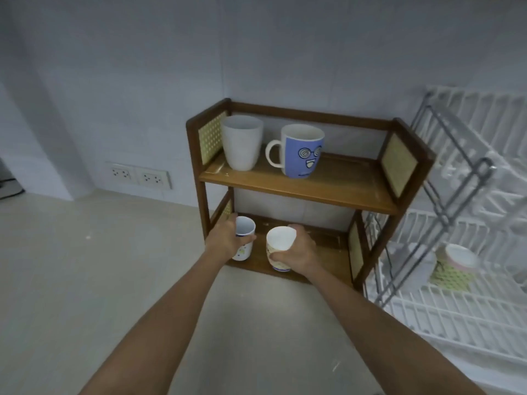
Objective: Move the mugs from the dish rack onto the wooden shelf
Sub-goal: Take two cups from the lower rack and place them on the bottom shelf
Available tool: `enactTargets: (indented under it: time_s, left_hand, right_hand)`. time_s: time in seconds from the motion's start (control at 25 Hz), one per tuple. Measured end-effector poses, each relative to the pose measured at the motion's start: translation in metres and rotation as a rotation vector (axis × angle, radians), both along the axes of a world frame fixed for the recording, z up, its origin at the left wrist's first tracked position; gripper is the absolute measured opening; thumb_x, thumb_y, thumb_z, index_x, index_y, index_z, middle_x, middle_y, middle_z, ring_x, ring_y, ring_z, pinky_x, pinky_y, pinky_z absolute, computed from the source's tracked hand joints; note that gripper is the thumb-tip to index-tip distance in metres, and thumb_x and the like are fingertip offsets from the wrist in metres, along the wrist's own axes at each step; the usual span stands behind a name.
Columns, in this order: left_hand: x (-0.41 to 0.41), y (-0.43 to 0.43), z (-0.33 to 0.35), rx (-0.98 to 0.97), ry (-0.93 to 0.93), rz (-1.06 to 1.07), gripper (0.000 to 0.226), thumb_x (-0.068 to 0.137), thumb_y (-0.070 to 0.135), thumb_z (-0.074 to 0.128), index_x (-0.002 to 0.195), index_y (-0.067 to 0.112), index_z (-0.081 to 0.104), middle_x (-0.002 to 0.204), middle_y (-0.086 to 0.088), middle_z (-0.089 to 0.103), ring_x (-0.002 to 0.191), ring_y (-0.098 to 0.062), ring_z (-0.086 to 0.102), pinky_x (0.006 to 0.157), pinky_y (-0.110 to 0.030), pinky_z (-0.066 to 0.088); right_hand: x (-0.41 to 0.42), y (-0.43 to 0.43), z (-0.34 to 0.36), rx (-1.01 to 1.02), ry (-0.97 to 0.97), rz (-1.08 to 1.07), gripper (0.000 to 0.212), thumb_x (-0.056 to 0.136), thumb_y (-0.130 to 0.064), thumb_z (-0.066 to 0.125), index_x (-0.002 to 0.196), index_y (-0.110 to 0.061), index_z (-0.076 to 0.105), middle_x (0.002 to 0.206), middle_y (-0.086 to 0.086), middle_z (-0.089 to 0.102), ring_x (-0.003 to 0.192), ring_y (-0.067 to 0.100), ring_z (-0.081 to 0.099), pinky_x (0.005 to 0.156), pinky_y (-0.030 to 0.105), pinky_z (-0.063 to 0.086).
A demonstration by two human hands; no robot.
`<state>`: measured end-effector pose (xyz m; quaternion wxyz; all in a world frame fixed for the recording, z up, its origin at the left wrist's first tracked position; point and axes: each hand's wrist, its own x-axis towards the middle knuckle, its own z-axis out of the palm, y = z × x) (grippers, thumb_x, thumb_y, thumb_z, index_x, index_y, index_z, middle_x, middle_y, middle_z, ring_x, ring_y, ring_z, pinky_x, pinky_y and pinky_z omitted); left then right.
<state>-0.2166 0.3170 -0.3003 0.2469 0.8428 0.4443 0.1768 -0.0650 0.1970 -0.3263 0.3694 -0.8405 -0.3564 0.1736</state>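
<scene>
The left hand (228, 238) is wrapped around a small white cup with a blue inner rim and speckled print (243, 240), at the left end of the lower board of the dark brown two-tier wooden shelf (296, 186). The right hand (298, 252) grips a small cream patterned cup (279, 243) just beside it, tilted towards the camera over the same board. On the upper board stand a plain white handleless mug (241, 142) and a blue cartoon-face mug with a white handle (302, 151). The white wire dish rack (462, 315) sits right of the shelf on the pale table (85, 266), holding a pink-rimmed bowl (460, 256).
</scene>
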Motion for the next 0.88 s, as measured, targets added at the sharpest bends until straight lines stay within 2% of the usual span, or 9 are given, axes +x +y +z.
enactTargets:
  time_s: [0.2, 0.36, 0.6, 0.72, 0.8, 0.88]
  left_hand:
    - [0.018, 0.026, -0.021, -0.028, 0.006, 0.009, 0.074, 0.076, 0.042, 0.075, 0.136, 0.016, 0.043, 0.136, -0.009, 0.050, 0.123, -0.028, 0.050, 0.097, -0.040, 0.047]
    - [0.024, 0.040, -0.038, -0.062, 0.056, 0.009, 0.078, 0.077, 0.040, 0.074, 0.141, 0.016, 0.036, 0.141, -0.009, 0.047, 0.127, -0.029, 0.047, 0.101, -0.042, 0.046]
    - [0.029, 0.043, -0.050, -0.094, -0.055, 0.084, 0.075, 0.078, 0.038, 0.074, 0.138, 0.011, 0.040, 0.139, -0.010, 0.048, 0.126, -0.029, 0.048, 0.103, -0.041, 0.045]
    - [0.032, 0.037, -0.048, -0.069, -0.004, 0.066, 0.075, 0.082, 0.034, 0.070, 0.143, 0.012, 0.031, 0.143, -0.012, 0.042, 0.130, -0.030, 0.044, 0.106, -0.041, 0.041]
    - [0.028, 0.022, -0.044, -0.037, 0.024, 0.038, 0.076, 0.086, 0.028, 0.066, 0.147, 0.012, 0.023, 0.149, -0.016, 0.031, 0.136, -0.032, 0.035, 0.109, -0.042, 0.035]
    - [0.019, -0.004, -0.042, 0.120, 0.002, -0.047, 0.072, 0.086, 0.020, 0.065, 0.146, 0.006, 0.027, 0.150, -0.022, 0.027, 0.138, -0.037, 0.029, 0.111, -0.045, 0.033]
  right_hand:
    - [0.015, 0.040, -0.022, -0.065, -0.043, -0.042, 0.097, 0.048, -0.040, 0.090, 0.133, -0.022, 0.045, 0.131, 0.004, 0.054, 0.120, 0.023, 0.049, 0.093, 0.034, 0.044]
    - [0.020, 0.051, -0.033, -0.110, -0.065, -0.005, 0.098, 0.049, -0.036, 0.091, 0.133, -0.022, 0.042, 0.130, 0.004, 0.054, 0.120, 0.024, 0.048, 0.093, 0.034, 0.044]
    - [0.025, 0.059, -0.040, -0.153, -0.072, 0.000, 0.098, 0.053, -0.037, 0.089, 0.136, -0.021, 0.039, 0.130, 0.005, 0.056, 0.118, 0.026, 0.049, 0.091, 0.033, 0.044]
    - [0.021, 0.051, -0.035, -0.163, -0.025, 0.034, 0.097, 0.061, -0.032, 0.087, 0.142, -0.019, 0.034, 0.135, 0.008, 0.050, 0.123, 0.026, 0.045, 0.097, 0.035, 0.043]
    - [0.010, 0.034, -0.028, -0.086, 0.068, 0.022, 0.091, 0.067, -0.027, 0.083, 0.142, -0.019, 0.032, 0.138, 0.008, 0.046, 0.126, 0.026, 0.043, 0.100, 0.036, 0.040]
    - [-0.006, 0.000, -0.021, -0.010, 0.116, 0.026, 0.087, 0.074, -0.027, 0.078, 0.144, -0.019, 0.028, 0.143, 0.008, 0.042, 0.132, 0.025, 0.039, 0.104, 0.031, 0.033]
